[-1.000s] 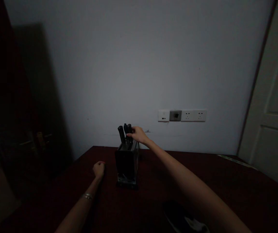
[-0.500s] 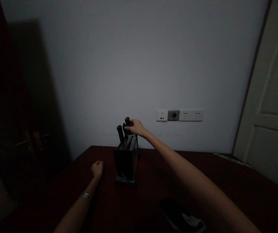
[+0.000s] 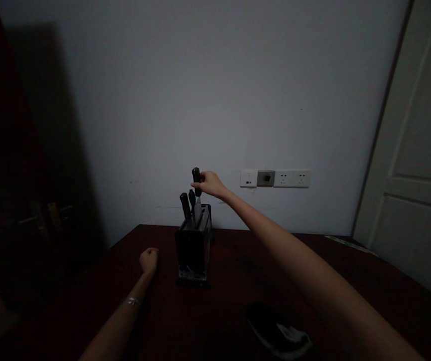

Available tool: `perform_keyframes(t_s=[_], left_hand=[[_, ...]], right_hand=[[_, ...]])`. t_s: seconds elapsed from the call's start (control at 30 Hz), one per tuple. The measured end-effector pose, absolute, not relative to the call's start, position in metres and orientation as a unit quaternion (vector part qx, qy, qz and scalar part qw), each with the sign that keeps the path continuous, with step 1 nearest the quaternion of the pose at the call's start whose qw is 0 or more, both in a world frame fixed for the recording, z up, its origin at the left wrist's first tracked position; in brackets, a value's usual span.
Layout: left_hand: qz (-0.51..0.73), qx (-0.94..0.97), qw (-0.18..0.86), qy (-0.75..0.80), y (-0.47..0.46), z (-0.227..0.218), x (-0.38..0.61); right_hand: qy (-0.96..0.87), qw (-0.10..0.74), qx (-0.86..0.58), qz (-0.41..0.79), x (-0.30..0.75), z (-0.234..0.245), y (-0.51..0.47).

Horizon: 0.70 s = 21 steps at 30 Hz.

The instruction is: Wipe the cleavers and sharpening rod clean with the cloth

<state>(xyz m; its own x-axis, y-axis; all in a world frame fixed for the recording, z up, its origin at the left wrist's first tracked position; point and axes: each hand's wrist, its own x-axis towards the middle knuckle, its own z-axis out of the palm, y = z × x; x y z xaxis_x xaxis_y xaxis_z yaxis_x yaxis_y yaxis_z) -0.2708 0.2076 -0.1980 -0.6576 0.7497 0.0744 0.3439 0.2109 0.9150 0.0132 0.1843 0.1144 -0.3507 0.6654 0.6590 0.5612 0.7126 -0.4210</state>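
A dark knife block (image 3: 193,248) stands upright on a dark red table (image 3: 238,281). My right hand (image 3: 210,183) grips the black handle of a knife (image 3: 197,186) that is partly lifted out of the block, a bit of pale blade showing above the slot. Two other black knife handles (image 3: 187,203) stick up from the block beside it. My left hand (image 3: 149,260) rests as a closed fist on the table, just left of the block, with a thin bracelet on the wrist.
A dark object with a pale patch (image 3: 279,333) lies on the table near its front edge. A row of wall sockets (image 3: 274,178) sits behind the block. A white door (image 3: 414,165) is at the right and a dark door (image 3: 19,200) at the left.
My right hand has risen, drawing the knife partly up out of the block. The left fist has stayed on the table.
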Motion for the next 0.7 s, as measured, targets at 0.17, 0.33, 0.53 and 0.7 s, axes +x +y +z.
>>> perform_keyframes(t_s=[0.17, 0.33, 0.53, 0.7], left_hand=[[0.516, 0.361, 0.196, 0.751, 0.206, -0.198, -0.270], [0.520, 0.353, 0.195, 0.753, 0.205, -0.198, -0.270], [0.529, 0.343, 0.184, 0.754, 0.202, -0.194, -0.269], [0.532, 0.336, 0.181, 0.756, 0.197, -0.190, -0.267]], right_hand=[[-0.813, 0.443, -0.371, 0.072, 0.014, 0.128, 0.183], [-0.810, 0.451, -0.366, 0.083, 0.016, 0.141, 0.182], [-0.808, 0.461, -0.356, 0.089, 0.016, 0.155, 0.180], [-0.805, 0.470, -0.350, 0.096, 0.017, 0.167, 0.176]])
